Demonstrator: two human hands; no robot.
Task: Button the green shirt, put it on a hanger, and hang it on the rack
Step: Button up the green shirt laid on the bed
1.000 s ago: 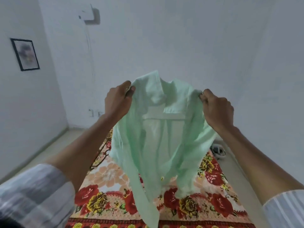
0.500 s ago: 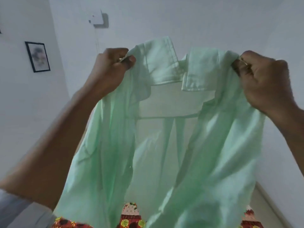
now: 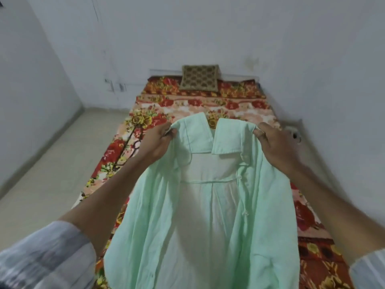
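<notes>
From the head camera I see both hands raised in front of me, holding the green shirt (image 3: pixel 200 215) spread open by its shoulders. My left hand (image 3: pixel 157 141) pinches the fabric at the shirt's left shoulder, just beside the collar (image 3: pixel 210 138); my right hand (image 3: pixel 277 147) pinches the opposite shoulder the same way, fingers curled tight on the cloth. The shirt hangs between and below the hands, its front open and unbuttoned, the inside facing me. Beneath the hands and beyond them lies a bed with a red floral sheet (image 3: pixel 193 103), and a patterned cushion (image 3: pixel 199 77) stands well beyond the hands against the wall.

I judge the risks as these: each grip catches only a small fold, so thin cloth could slip out if I shake or lower it quickly. Laid down carelessly, the plackets could twist or fold under, misaligning buttons (image 3: pixel 239 177) and holes. No hanger or rack is in view.
</notes>
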